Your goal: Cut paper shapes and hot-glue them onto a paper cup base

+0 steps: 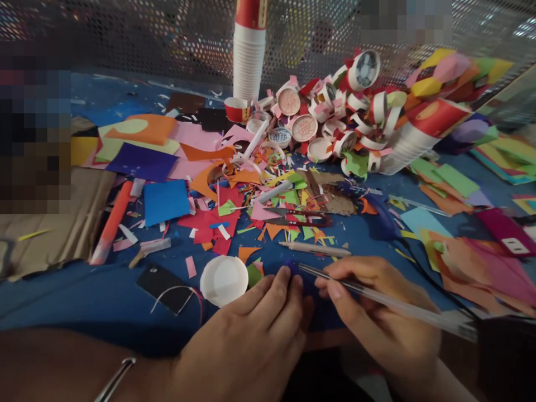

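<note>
1. Dark blue scrap (292, 267): at my left hand's (255, 335) fingertips, near the front edge of the blue tabletop (104, 306); outline hard to make out.
2. My left hand: palm down, fingers extended together; whether pinching anything, I cannot tell.
3. My right hand (385, 318): grasping a slender clear plastic pen (412, 310), slanted toward the scrap.
4. White paper disc (224, 281): round, shallow-rimmed.

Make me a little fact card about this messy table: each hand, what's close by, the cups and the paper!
Left hand: palm down, fingertips near the clear pen's tip
Right hand: holding the clear pen
Near left hand: round white piece, black tag
Beyond the hands: beige pen
Cup stacks: one upright, one leaning
Paper: blue square, many colourful scraps
Table: blue
</note>
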`<action>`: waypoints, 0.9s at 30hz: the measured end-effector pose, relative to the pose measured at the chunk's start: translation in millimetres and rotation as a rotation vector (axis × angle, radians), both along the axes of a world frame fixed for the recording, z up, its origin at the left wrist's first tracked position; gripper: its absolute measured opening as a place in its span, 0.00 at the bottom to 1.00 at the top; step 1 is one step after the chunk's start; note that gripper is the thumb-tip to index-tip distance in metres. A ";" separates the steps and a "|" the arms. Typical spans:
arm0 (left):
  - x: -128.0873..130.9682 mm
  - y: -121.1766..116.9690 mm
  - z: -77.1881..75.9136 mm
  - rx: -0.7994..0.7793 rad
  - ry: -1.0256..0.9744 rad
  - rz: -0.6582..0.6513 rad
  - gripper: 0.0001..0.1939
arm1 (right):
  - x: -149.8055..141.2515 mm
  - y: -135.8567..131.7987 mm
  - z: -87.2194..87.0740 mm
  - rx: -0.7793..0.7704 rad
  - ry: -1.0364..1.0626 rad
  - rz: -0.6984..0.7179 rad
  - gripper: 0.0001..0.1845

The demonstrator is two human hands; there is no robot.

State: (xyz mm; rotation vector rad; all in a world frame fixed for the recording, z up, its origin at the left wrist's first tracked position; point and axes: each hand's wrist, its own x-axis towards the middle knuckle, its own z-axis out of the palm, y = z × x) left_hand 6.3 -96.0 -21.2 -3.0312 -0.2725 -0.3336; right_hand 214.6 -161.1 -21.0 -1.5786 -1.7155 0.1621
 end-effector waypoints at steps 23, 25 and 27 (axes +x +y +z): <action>4.5 5.2 6.1 0.137 -0.011 -0.019 0.21 | -4.7 2.7 4.1 -0.092 -0.107 -0.033 0.05; 4.3 5.2 6.3 0.126 -0.005 -0.022 0.22 | -4.7 2.6 4.7 -0.096 -0.099 -0.023 0.05; 3.9 5.3 6.2 0.113 0.007 -0.023 0.21 | -4.8 2.2 5.1 -0.104 -0.079 -0.018 0.06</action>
